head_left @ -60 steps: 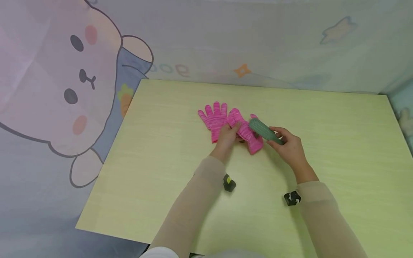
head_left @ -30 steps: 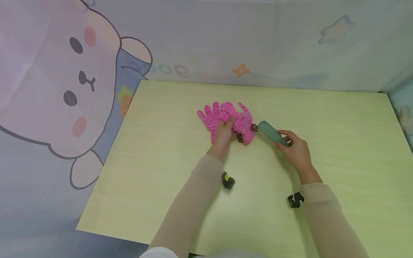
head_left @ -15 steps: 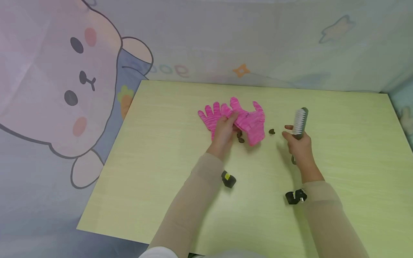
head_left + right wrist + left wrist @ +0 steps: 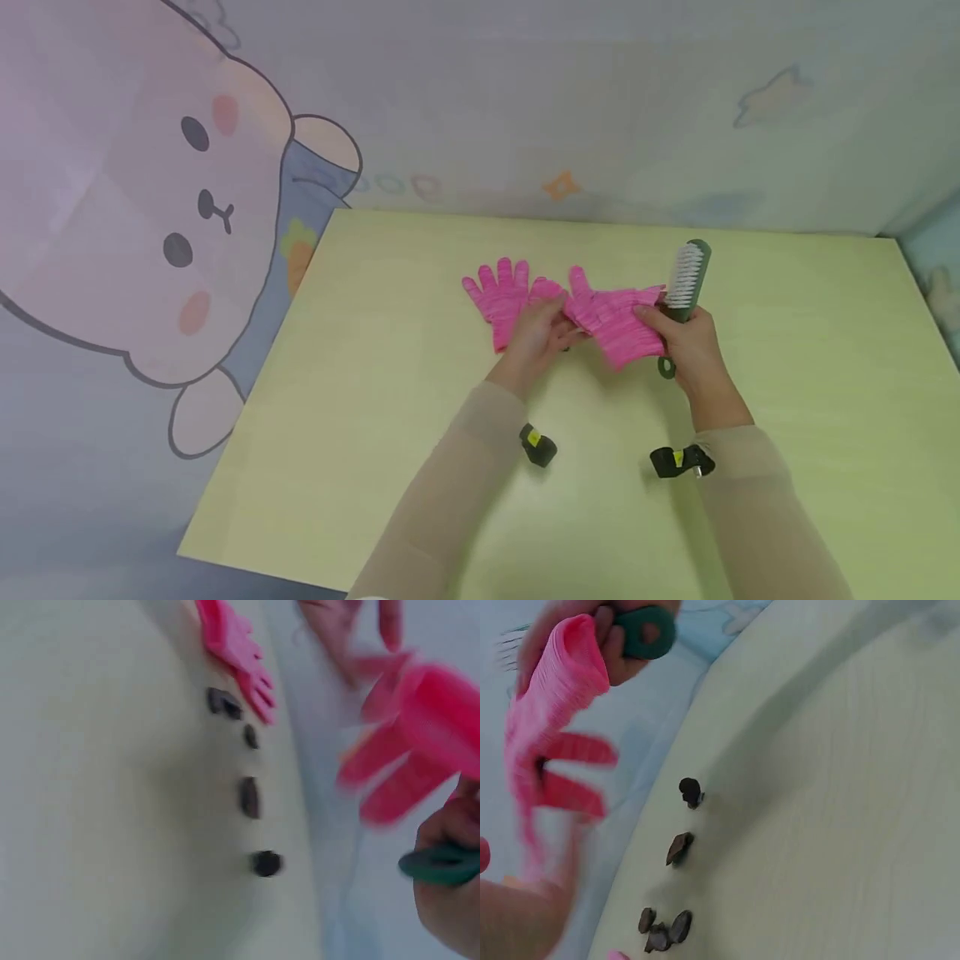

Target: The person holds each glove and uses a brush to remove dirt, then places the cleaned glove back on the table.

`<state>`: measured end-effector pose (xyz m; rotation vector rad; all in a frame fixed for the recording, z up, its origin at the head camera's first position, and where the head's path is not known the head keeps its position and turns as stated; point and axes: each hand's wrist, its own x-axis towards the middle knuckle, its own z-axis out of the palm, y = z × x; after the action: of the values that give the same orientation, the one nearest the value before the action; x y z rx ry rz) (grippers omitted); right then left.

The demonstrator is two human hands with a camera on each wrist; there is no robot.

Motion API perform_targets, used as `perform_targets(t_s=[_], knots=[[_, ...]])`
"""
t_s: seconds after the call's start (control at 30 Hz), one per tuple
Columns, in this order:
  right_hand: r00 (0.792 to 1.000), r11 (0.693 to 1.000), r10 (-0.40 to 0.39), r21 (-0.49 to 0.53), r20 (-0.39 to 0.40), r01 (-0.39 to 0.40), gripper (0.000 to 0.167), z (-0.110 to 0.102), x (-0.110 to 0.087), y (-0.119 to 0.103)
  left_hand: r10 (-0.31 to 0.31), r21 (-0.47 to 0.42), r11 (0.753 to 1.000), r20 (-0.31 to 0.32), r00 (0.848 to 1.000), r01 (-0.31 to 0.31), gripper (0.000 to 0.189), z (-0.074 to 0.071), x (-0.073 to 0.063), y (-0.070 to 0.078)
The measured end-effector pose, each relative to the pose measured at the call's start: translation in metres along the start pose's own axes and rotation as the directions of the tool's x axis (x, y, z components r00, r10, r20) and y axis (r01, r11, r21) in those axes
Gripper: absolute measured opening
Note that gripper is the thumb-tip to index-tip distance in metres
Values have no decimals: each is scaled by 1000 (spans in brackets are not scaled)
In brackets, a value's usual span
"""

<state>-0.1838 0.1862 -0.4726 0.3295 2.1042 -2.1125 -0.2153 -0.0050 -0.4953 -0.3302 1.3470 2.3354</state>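
My right hand point(image 4: 697, 346) holds a green scrub brush point(image 4: 687, 279) with white bristles facing left; its looped handle end sticks out below the hand. The same hand's thumb and fingers pinch the cuff side of a pink knitted glove point(image 4: 618, 323), lifted above the table. My left hand point(image 4: 534, 340) pinches this glove's fingers at the other end, partly blurred in the wrist views. A second pink glove point(image 4: 497, 298) lies flat on the table, partly behind the left hand. Several small dark brown lumps point(image 4: 680, 847) lie on the table under the raised glove, mostly hidden in the head view.
The pale yellow-green table point(image 4: 375, 400) reaches back to a printed curtain point(image 4: 480, 100) with a cartoon animal. A small black camera point(image 4: 538, 446) sits on the left wrist and another black camera point(image 4: 678, 461) on the right.
The right hand turned the brush from bristles down to upright and now also grips the glove. That glove moved right and lies stretched between both hands. Earlier, a dark lump appeared beside it.
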Motion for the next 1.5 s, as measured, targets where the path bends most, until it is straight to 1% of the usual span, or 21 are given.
perform_targets(t_s=[0.03, 0.07, 0.1, 0.17, 0.2, 0.23, 0.27, 0.33, 0.4, 0.5, 0.57, 0.63, 0.73, 0.83, 0.93, 1.0, 1.07, 1.2, 1.3, 1.37, 1.5], knots=[[1000, 995, -15, -102, -6, 15, 69, 0, 0, -6, -13, 21, 1000, -21, 1000, 14, 47, 0, -1, -4], [1000, 977, -29, -209, 2, 29, 68, 0, -1, -12, -27, 40, 999, -27, 999, 28, 54, 0, -2, -8], [999, 949, -47, -312, 26, 53, 64, 1, -1, -17, -35, 35, 999, -10, 999, 35, 57, 2, -4, -12], [991, 901, -69, -419, 115, 111, 58, 7, -1, -25, -45, 0, 999, 67, 997, 45, 59, 5, -8, -18], [983, 895, -75, -424, 165, 139, 56, 10, -2, -28, -41, -51, 998, 115, 992, 47, 57, 8, -10, -21], [976, 897, -77, -414, 204, 157, 54, 14, -4, -30, -39, -119, 991, 169, 985, 60, 56, 10, -11, -24], [970, 911, -80, -379, 229, 165, 51, 17, -6, -31, -42, -197, 977, 207, 977, 84, 54, 12, -12, -26], [969, 956, -100, -250, 225, 156, 43, 18, -11, -33, -40, -297, 948, 239, 970, 113, 50, 14, -15, -28], [975, 980, -141, -114, 173, 162, 36, 14, -15, -34, -41, -332, 938, 182, 983, 100, 45, 14, -16, -27], [977, 983, -182, -4, 110, 183, 27, 4, -18, -34, -38, -325, 944, 92, 995, 66, 36, 11, -16, -23], [978, 984, -175, -21, 113, 179, 29, -1, -18, -30, -40, -326, 944, 46, 998, 53, 33, 9, -15, -22], [976, 983, -161, -63, 144, 171, 34, -5, -19, -24, -38, -334, 942, 23, 999, 43, 34, 8, -14, -21], [964, 978, -170, -88, 206, 192, 40, -10, -18, -13, -34, -334, 942, -1, 999, 32, 42, 7, -12, -21], [936, 966, -235, -45, 261, 255, 38, -12, -17, -4, -8, -284, 959, -14, 1000, 4, 50, 7, -11, -23], [919, 946, -295, -55, 260, 319, 33, -13, -16, 2, 40, -185, 982, -24, 999, -44, 48, 6, -11, -23], [921, 928, -314, -129, 230, 349, 32, -13, -15, 5, 81, -81, 993, -40, 996, -84, 38, 6, -11, -23], [930, 905, -314, -238, 188, 354, 33, -12, -15, 8, 119, 26, 993, -72, 990, -118, 31, 6, -10, -23], [948, 851, -286, -417, 143, 320, 41, -8, -12, 15, 180, 215, 966, -149, 972, -145, 23, 5, -8, -23], [952, 809, -268, -504, 145, 304, 46, -4, -10, 20, 215, 268, 949, -176, 961, -163, 22, 6, -6, -23], [952, 786, -269, -538, 144, 303, 47, -3, -8, 23, 235, 272, 945, -181, 955, -181, 23, 6, -6, -23], [951, 770, -281, -562, 127, 303, 46, -1, -7, 26, 252, 258, 946, -208, 945, -196, 23, 6, -6, -22]])
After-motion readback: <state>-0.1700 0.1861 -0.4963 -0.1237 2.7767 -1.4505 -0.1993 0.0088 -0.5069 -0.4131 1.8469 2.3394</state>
